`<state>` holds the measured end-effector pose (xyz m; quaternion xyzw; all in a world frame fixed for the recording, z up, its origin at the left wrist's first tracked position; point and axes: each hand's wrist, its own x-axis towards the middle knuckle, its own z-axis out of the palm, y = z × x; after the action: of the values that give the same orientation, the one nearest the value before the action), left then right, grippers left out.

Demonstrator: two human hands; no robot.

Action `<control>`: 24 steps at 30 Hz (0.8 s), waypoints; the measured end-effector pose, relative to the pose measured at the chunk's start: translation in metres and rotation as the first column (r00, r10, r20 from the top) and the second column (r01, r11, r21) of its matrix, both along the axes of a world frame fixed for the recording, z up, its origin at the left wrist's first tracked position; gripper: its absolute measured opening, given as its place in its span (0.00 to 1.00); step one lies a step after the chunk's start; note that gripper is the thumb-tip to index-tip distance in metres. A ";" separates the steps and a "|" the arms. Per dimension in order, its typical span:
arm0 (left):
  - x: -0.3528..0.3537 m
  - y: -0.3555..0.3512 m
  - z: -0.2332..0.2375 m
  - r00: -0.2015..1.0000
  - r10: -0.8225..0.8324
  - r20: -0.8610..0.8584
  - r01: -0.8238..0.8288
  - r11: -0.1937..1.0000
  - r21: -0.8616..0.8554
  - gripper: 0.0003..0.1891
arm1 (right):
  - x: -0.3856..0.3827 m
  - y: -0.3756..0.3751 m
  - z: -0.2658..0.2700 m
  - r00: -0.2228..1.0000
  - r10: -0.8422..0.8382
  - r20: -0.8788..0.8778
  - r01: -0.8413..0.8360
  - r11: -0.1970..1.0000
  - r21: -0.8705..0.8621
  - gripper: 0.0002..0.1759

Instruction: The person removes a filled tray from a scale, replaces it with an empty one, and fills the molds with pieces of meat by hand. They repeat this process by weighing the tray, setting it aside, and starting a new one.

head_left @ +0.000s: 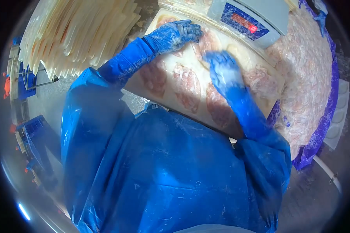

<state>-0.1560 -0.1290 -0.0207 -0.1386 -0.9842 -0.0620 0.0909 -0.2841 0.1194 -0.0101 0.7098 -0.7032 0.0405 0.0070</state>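
Observation:
My left hand (179, 35), in a wet blue glove, lies with its fingers stretched out over the far edge of a pale board (169, 83). Beside its fingertips is a flattened piece of raw pink meat (209, 39). Gloved in blue too, my right hand (223, 72) rests at the near right side of that piece, slightly blurred, its fingers loosely extended downward. Several oval portions of meat lie on the board, among them one in the middle (186, 87) and one partly under my right forearm (218, 105). A looser lump (260, 81) sits at the right.
A scale with a red lit display (245, 22) stands behind the board. At the right a large heap of raw meat (307, 73) fills a purple-lined container (326, 128). Many pale boards (77, 31) are stacked at the upper left.

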 end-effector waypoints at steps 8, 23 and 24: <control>-0.036 0.153 -0.025 0.792 0.560 -0.243 -0.483 0.818 0.311 0.37 | -0.024 0.083 0.024 0.573 -0.098 0.814 0.513 0.817 -0.263 0.15; -0.037 0.170 -0.009 0.809 0.585 -0.055 -0.484 0.717 0.502 0.29 | -0.054 0.113 0.023 0.723 -0.154 0.673 0.526 0.755 -0.392 0.13; -0.042 0.178 -0.008 0.813 0.579 -0.059 -0.477 0.721 0.503 0.29 | -0.054 0.120 0.008 0.863 -0.191 0.468 0.385 0.848 -0.363 0.12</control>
<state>-0.1976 0.0485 -0.0289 0.1696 -0.9220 -0.2523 0.2399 -0.3381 0.2392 -0.0019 0.5472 -0.7607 0.3483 0.0258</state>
